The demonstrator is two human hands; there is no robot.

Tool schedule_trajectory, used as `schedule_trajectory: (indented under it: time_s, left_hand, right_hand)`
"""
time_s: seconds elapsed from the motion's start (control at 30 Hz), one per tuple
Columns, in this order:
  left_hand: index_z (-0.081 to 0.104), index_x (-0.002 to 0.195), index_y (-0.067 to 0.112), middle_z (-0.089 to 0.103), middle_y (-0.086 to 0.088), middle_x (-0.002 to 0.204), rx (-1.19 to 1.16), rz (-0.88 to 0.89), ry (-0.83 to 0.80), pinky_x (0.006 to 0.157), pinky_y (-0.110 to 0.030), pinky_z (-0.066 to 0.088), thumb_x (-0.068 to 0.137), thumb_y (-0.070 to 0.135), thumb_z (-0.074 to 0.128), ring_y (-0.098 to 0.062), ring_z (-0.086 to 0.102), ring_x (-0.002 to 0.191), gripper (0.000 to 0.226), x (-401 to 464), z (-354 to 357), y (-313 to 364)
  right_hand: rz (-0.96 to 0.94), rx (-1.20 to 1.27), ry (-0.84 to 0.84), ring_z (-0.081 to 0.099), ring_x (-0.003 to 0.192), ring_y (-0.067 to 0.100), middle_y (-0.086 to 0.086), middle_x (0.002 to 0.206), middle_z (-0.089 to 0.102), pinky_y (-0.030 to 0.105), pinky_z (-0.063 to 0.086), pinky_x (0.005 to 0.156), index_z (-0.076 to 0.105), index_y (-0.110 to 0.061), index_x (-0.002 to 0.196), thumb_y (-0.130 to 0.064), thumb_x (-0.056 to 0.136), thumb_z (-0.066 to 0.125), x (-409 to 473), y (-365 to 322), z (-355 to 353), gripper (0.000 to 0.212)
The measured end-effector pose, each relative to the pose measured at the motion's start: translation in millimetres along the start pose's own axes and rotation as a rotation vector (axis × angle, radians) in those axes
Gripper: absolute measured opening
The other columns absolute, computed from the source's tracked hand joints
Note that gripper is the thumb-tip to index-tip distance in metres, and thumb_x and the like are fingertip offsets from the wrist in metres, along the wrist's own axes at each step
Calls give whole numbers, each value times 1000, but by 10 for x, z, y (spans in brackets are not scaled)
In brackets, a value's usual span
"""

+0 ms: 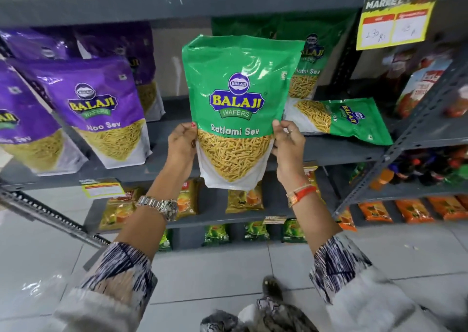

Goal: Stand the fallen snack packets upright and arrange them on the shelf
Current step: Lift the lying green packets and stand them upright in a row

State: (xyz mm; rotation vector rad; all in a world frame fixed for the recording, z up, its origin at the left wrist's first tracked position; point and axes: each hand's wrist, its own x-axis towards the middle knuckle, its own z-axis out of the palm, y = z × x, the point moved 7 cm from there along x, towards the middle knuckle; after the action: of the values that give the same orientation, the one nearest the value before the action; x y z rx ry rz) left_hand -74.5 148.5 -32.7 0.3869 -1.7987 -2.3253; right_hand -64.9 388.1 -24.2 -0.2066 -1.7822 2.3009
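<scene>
A supermarket aisle of grey steel racking over pale floor tiles fills my remote feed, with the middle shelf (329, 152) running across the frame. My left hand (181, 145) grips the left edge of a green packet (238, 109), thumb on the front and the other fingers hidden behind it; my right hand (288, 143) pinches the right edge, thumb and fingertips closed on the film. The packet, marked Ratlami Sev, is held upright in the air in front of the shelf, its base below the shelf's front lip and touching nothing but the hands. A watch (162, 206) circles the left wrist and an orange band (301, 195) the right, above patterned sleeves. Just right of the held packet, a fallen packet (339, 117) of the same green lies flat on the shelf, its top pointing right. Behind it a standing packet (307, 63), also green, rests at the back. To the left, purple packets (101, 109) of Aloo Sev stand in leaning rows on the same shelf. A yellow price card (395, 20) hangs from the shelf above at upper right. Small yellow and green sachets line the lower shelves.
</scene>
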Motion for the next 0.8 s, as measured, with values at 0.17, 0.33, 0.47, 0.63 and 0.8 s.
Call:
schedule_trajectory:
  time_s: [0.17,0.33,0.47,0.63,0.8]
  left_hand:
    - [52,80,16,58,-2,81,-15,-31,24,71,-28,45,96,7,35,-13,53,72,25,204,123,15]
    - [52,79,15,57,-2,79,-2,-53,47,71,-30,46,96,5,33,-12,51,69,27,495,267,-7]
    - [51,80,16,58,-2,79,-5,-80,108,68,-30,48,96,4,33,-13,53,68,27,694,288,-150]
    - [51,78,21,57,2,77,26,-35,167,56,-19,46,94,2,36,-8,52,64,29,730,227,-271]
    - [52,87,21,60,-3,90,60,63,258,82,-38,51,92,3,44,-15,56,79,20,711,176,-305]
  right_hand:
    - [-10,-39,-52,58,97,24,11,98,63,56,45,100,56,-22,82,-23,91,54,350,-64,144,9]
    - [-27,-84,-112,57,101,25,15,102,60,57,43,103,57,-22,82,-26,89,54,819,4,252,8]
    - [-10,-118,-143,54,99,22,14,100,55,56,42,105,55,-23,83,-30,87,53,1066,196,240,9]
    - [19,-114,-165,52,99,18,10,101,55,48,41,105,53,-23,89,-17,95,46,1060,352,244,11]
    - [-5,-94,-205,56,107,22,13,110,57,49,43,107,56,-24,94,-21,92,48,1088,395,231,9]
